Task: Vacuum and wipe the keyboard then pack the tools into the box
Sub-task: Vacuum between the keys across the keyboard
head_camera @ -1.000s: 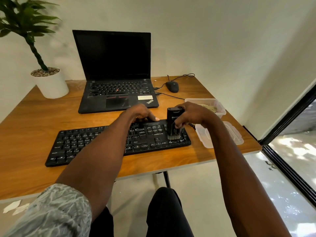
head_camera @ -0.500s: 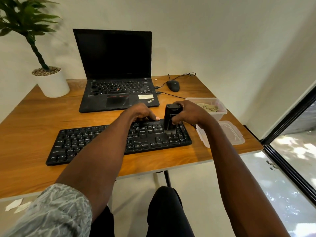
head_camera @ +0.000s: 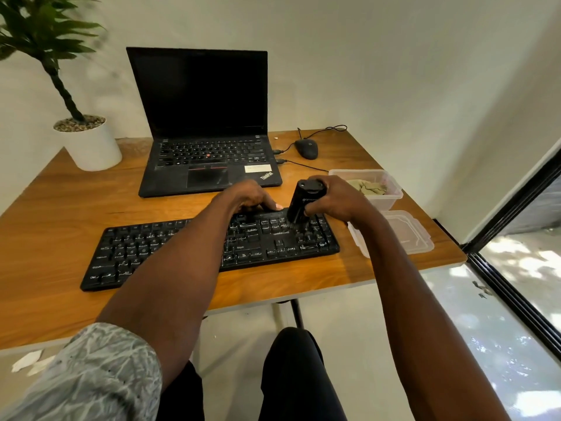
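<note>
The right hand (head_camera: 332, 199) has its fingers clamped round the black vacuum (head_camera: 303, 202), its brush end on the keyboard (head_camera: 170, 247); the left hand (head_camera: 247, 196) presses the keyboard's far edge, fingers loosely bent

A wooden table (head_camera: 60, 226) stood against plain pale walls (head_camera: 394, 71). A black-framed glass door (head_camera: 516, 208) at the right let dappled sunlight onto the pale floor (head_camera: 485, 329).
</note>
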The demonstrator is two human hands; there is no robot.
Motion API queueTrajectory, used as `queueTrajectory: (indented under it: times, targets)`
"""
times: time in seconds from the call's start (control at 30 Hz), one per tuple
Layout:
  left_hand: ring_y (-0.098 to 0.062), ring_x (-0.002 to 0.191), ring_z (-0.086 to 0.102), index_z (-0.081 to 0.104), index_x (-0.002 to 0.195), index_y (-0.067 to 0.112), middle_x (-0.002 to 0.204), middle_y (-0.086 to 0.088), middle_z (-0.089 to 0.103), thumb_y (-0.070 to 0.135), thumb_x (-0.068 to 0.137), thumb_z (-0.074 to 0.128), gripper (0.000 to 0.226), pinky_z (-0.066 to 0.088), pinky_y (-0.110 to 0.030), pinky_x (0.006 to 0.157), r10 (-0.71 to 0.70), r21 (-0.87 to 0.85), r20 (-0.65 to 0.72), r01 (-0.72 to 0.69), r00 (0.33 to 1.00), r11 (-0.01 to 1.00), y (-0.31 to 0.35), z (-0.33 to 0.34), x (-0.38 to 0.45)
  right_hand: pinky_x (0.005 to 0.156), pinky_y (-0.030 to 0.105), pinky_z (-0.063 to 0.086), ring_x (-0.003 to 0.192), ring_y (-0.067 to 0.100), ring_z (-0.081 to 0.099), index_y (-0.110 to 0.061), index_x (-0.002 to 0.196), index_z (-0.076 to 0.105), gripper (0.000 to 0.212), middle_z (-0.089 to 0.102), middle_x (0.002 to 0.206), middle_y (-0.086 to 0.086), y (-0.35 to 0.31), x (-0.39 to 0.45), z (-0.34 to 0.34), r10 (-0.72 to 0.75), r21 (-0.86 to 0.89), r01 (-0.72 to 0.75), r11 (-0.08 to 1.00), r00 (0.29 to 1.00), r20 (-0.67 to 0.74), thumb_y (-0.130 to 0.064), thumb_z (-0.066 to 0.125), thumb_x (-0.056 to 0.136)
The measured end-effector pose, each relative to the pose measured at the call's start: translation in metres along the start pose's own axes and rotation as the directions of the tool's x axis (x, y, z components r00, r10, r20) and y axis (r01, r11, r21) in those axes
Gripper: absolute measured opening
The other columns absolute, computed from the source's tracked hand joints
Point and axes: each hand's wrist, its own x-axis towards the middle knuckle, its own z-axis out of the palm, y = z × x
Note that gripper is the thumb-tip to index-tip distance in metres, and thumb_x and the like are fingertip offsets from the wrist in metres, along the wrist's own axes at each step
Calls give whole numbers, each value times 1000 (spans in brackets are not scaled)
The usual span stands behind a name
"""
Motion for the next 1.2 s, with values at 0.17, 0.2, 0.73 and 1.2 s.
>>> queueTrajectory:
  times: [0.17,0.2,0.73,1.2]
  targets:
    - [-25,88,62,72,94,5,97,-11,69,16,79,77,21,50,-36,75,-4,-4,-1,4,1000,1000,0,0,-2,76,34,52,91,26,65,1,102,63,34,69,100,19,0,-13,-14,106,6,-110,994,966,237,6,72,69]
    - [-25,88,62,71,95,5,97,-11,69,17,78,78,22,50,-37,76,-6,-6,2,6,1000,1000,0,0,-2,75,33,53,91,26,65,2,102,62,34,68,101,19,-1,-13,-14,109,11,-115,993,964,244,7,72,70]
    - [-21,80,61,70,101,2,95,-11,68,16,82,74,24,47,-31,64,-8,11,-7,8,1000,1000,3,1,-5,74,35,48,87,22,63,-16,94,63,28,67,91,7,1,-13,1,-8,21,8,1000,1000,17,-6,75,70]
    - [-19,75,59,68,95,3,88,-8,66,18,83,74,19,46,-29,61,0,23,-6,0,1000,1000,4,2,-8,71,33,47,85,23,63,-7,92,62,26,68,89,9,8,-20,-2,-24,-25,23,999,998,-63,-4,75,70]
